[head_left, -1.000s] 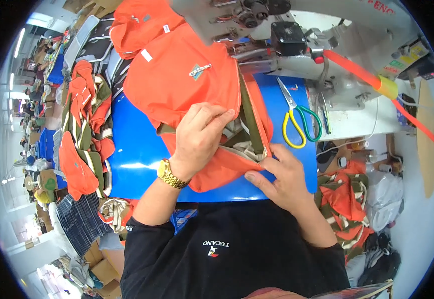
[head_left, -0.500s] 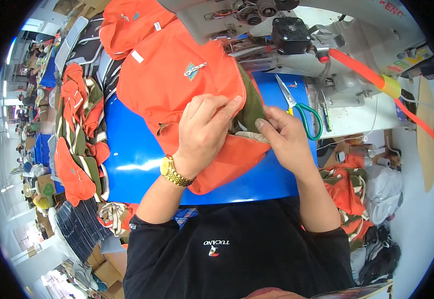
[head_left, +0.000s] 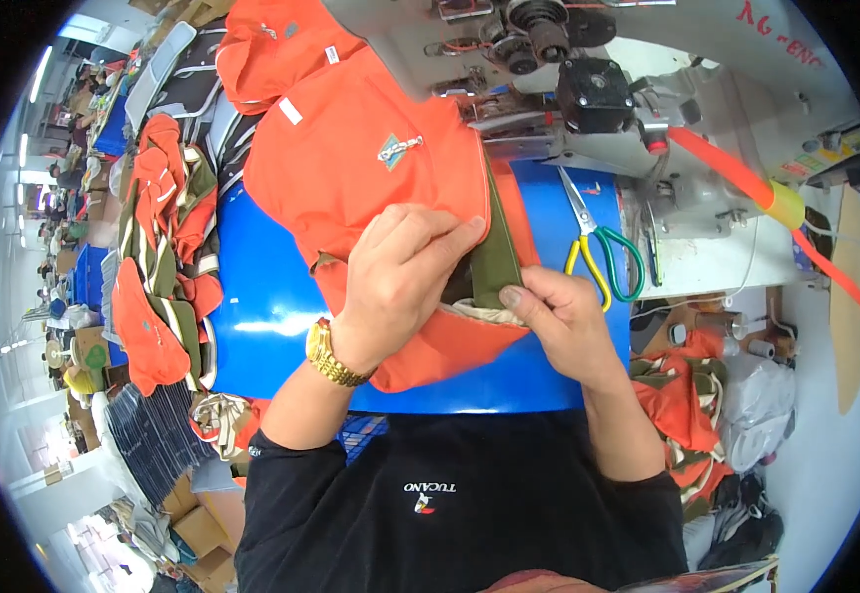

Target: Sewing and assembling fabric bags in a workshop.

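Note:
An orange fabric bag [head_left: 351,148] with a small patch and metal clip lies on a blue work surface, partly in front of a sewing machine [head_left: 588,94]. My left hand [head_left: 395,272] pinches the orange panel near its piped edge; a gold watch is on that wrist. My right hand [head_left: 563,316] grips the bag at the lower end of its olive-green strip [head_left: 497,247], thumb on top. Between both hands the bag's opening gapes, and a pale edge shows beside the right fingers. My fingertips on the underside are hidden.
Scissors [head_left: 588,232] with green and yellow handles lie right of the bag, by the machine. Orange and olive bag pieces are heaped at left [head_left: 161,257] and lower right [head_left: 682,405]. Another orange bag [head_left: 272,59] sits behind. An orange tube [head_left: 727,163] juts from the machine.
My hands have drawn slightly apart, the left to the left and the right downward. The olive strip is now stretched straighter, and more of the scissors shows. The whole view has shifted slightly.

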Available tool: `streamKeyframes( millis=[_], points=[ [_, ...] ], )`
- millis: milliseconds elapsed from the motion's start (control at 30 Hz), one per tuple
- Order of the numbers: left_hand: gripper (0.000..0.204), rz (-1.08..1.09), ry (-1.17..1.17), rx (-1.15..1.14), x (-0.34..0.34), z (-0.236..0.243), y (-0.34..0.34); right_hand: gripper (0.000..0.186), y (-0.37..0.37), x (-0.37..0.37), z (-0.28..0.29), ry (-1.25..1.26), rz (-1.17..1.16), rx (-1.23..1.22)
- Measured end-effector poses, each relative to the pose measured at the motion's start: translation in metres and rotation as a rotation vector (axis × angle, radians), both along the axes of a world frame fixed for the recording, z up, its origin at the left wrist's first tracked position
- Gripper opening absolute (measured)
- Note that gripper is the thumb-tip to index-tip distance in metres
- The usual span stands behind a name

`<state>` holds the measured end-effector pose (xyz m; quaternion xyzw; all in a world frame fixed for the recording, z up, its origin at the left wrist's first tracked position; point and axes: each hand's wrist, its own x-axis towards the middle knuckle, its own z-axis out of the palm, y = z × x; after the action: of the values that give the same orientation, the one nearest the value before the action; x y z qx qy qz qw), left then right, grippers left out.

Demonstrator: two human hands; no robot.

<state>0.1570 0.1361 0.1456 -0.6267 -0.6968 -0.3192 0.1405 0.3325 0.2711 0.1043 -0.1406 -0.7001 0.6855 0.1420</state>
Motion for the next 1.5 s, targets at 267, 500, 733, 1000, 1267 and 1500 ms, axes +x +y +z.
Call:
streamKeyframes(
  millis=[267,500,733,1000,1267,1500],
  points=[
    [0.035,-0.01,-0.012,-0.025,-0.004,0.004,0.009,0.014,0.002,-0.006,0.002,0.062,-0.019,-0.069],
    [0.034,0.049,-0.031,-0.032,-0.019,0.003,0.025,0.013,0.021,-0.032,-0.003,0.056,-0.013,-0.01],
    [0.033,0.069,0.035,-0.012,-0.038,-0.004,0.04,0.015,0.032,-0.059,-0.001,0.076,-0.029,0.053],
    [0.033,0.145,-0.215,0.016,-0.045,-0.022,0.035,0.013,0.033,-0.064,0.004,0.023,-0.084,0.273],
    [0.026,0.009,-0.114,0.052,-0.048,-0.007,0.029,0.017,0.03,-0.054,0.015,-0.076,-0.038,-0.015],
    [0.028,0.066,-0.142,-0.004,-0.035,0.007,0.037,0.02,0.034,-0.066,0.015,-0.09,0.018,-0.07]
  ],
)
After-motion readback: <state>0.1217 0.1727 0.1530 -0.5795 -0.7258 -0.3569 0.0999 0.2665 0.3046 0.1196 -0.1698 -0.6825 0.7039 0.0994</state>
